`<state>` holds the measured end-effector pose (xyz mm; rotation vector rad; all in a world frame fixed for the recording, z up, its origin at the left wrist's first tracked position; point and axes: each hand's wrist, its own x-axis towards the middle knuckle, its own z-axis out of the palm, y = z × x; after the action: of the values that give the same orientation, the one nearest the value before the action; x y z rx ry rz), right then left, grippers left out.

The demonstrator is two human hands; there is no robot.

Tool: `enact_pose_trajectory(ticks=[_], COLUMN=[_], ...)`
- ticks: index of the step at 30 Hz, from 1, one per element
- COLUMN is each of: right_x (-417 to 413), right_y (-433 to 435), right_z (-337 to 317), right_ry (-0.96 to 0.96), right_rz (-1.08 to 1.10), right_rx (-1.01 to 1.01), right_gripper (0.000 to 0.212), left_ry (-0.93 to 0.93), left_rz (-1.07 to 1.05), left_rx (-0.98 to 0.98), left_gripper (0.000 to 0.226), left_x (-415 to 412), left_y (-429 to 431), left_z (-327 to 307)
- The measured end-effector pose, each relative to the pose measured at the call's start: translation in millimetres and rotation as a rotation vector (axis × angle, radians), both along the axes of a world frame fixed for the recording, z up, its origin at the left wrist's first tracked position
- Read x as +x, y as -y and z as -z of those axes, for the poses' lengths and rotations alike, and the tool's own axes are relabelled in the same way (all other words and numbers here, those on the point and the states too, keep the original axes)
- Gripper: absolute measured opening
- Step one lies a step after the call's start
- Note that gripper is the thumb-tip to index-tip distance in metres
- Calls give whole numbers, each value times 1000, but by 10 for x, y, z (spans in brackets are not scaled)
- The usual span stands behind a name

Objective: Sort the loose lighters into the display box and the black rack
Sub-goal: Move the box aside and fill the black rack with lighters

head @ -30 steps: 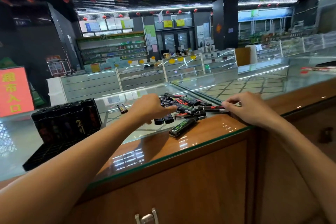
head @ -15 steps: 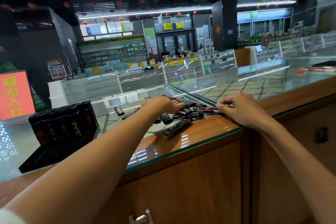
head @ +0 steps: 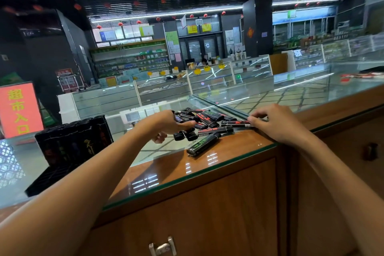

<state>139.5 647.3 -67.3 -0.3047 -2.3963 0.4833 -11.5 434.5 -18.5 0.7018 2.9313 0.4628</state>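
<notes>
Left hand [head: 166,124] reaches over the near-left side of the loose lighters [head: 199,120]. Its fingers are curled under and its thumb points right across the pile. Whether it has closed on a lighter underneath I cannot tell. The forearm runs in from the lower left, so this hand is the nearer one to the black rack [head: 47,178], which sits well apart at the left end of the bench [head: 207,172] with dark lighters standing along its far side.

The right hand [head: 276,124] lies at the pile's right edge, wrist low on the bench. Its bent thumb and forefinger pinch the right end of a red-printed lighter [head: 234,123], whose long axis runs left to right, away from that hand. A green-printed lighter [head: 202,144] lies alone, slantwise, nearest the front edge. Sorting looks barely begun, and any lighter lifted must travel leftward.
</notes>
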Motion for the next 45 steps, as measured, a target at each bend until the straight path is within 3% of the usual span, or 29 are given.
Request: enact_pose_trajectory(ticks=[6, 9, 14, 17, 21, 24, 27, 29, 36, 39, 45], right_x=[-8, -13, -20, -18, -14, -10, -16, -23, -17, -21, -21], right_y=[1, -7, -7, -9, -13, -14, -12, -12, -1, 0, 7], right_z=[2, 9, 12, 15, 10, 7, 13, 10, -1, -7, -8], right_ry=[-11, -18, -17, -14, -7, -4, -2, 11, 70, 86, 87], right_rz=[-2, 0, 2, -6, -8, -19, -33, -31, -36, -29, -35], right_rx=[-4, -1, -3, -9, 3, 2, 0, 6, 39, 49, 56], right_gripper=[23, 22, 22, 22, 24, 27, 31, 35, 35, 34, 31], left_ry=[30, 117, 98, 80, -101, -133, -76, -82, -144, -179, -185], left_rz=[28, -17, -138, -98, 41, 115, 229, 317, 388, 352, 334], left_rx=[73, 85, -155, -305, -450, -380, -64, 12, -253, -255, -135], left_gripper=[50, 61, 73, 51, 22, 22, 31, 34, 47, 37, 43], left_x=[57, 85, 116, 123, 240, 240, 334, 502, 766, 799, 833], left_y=[50, 67, -199, -268, -176, -71, -20, -85, -333, -342, -248], left_z=[-34, -96, -93, -142, -150, -91, -93, -106, -47, -53, -22])
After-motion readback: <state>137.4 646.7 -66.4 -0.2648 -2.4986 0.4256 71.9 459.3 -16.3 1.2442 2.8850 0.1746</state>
